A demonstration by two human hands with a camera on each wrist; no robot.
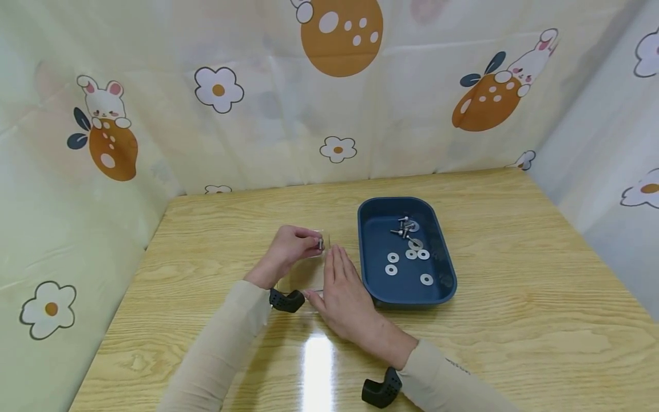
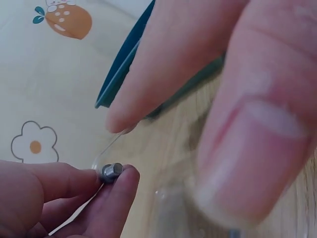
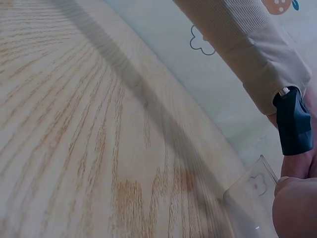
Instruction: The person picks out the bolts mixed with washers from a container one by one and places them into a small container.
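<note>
So the person at the counter [image 1: 515,274] looks to be mid-way through setting a small metal bolt [image 1: 321,244] at the far end of a clear plastic piece [image 3: 250,191], at least that's how I'm reading it. The left hand [image 1: 289,250] is doing the fiddly bit: thumb and fingers are closing snugly on the bolt, no real gap, with its round metal end poking out between the fingertips. Can't tell from where I'm standing whether it's going through a hole or just sitting against the plastic. The right hand [image 1: 347,297] isn't gripping anything as far as I can see. Its fingers are lying straight and together along the right side of the plastic, thumb spreading away toward the near end, and one fingertip seems to be touching an edge, so I'm guessing it's bracing the thing. Just right of that hand a dark blue tray [image 1: 376,240] is holding loose washers [image 1: 391,269] and a little heap of more bolts [image 1: 404,232], some of them lying on washers. Imo the next move is calling for a steady pinch and good alignment while the right hand is stopping the plastic from sliding; that slick little bolt could easily be slipping out otherwise.
</note>
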